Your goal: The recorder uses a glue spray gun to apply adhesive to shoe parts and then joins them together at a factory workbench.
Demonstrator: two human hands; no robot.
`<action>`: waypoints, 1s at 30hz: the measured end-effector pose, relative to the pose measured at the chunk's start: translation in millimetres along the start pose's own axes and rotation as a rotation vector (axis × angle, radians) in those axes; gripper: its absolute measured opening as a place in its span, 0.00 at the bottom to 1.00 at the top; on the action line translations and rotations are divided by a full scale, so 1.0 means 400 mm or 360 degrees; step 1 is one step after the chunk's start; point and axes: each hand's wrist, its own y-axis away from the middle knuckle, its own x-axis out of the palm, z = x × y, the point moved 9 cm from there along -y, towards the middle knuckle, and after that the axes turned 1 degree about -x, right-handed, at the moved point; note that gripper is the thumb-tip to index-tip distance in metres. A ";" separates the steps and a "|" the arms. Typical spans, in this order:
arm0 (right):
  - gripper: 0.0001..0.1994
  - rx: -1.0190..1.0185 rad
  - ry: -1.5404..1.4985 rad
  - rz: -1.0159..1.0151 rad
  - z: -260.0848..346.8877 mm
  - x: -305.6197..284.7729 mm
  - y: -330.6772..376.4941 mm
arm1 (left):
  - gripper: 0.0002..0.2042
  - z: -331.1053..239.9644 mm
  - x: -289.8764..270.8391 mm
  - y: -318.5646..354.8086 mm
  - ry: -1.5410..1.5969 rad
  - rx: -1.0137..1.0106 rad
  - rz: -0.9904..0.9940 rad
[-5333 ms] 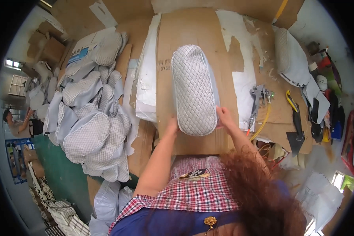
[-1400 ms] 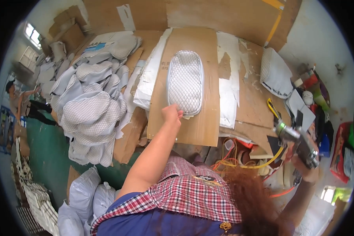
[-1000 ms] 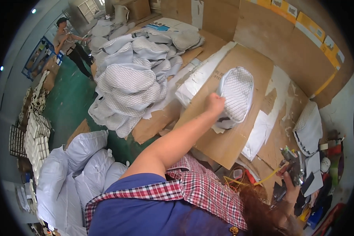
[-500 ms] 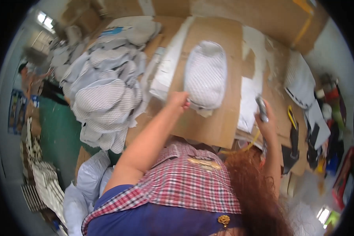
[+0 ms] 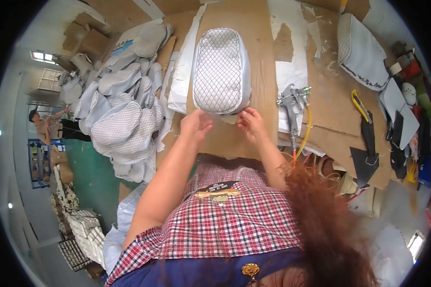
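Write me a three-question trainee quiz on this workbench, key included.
1. Multiple choice: where are the left hand and right hand relative to the grey quilted cover in the middle? A) at its far end; B) at its near end; C) on top of it.
2. True or false: the spray gun lies apart from both hands.
3. Fill in: the pile of quilted pieces lies to the ____ of that cover.

Key: 1 B; 2 true; 3 left.
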 end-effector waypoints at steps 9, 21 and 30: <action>0.09 0.0225 0.0127 0.0061 -0.067 0.047 -0.035 | 0.07 -0.049 0.019 0.000 -0.0089 0.0166 -0.0119; 0.06 0.0103 -0.0561 0.0525 -0.049 0.160 -0.001 | 0.02 -0.070 0.099 0.071 0.0177 -0.0093 0.0115; 0.06 0.0125 -0.0070 0.0428 -0.076 0.152 -0.012 | 0.04 -0.137 0.053 0.073 0.0127 -0.0031 0.0006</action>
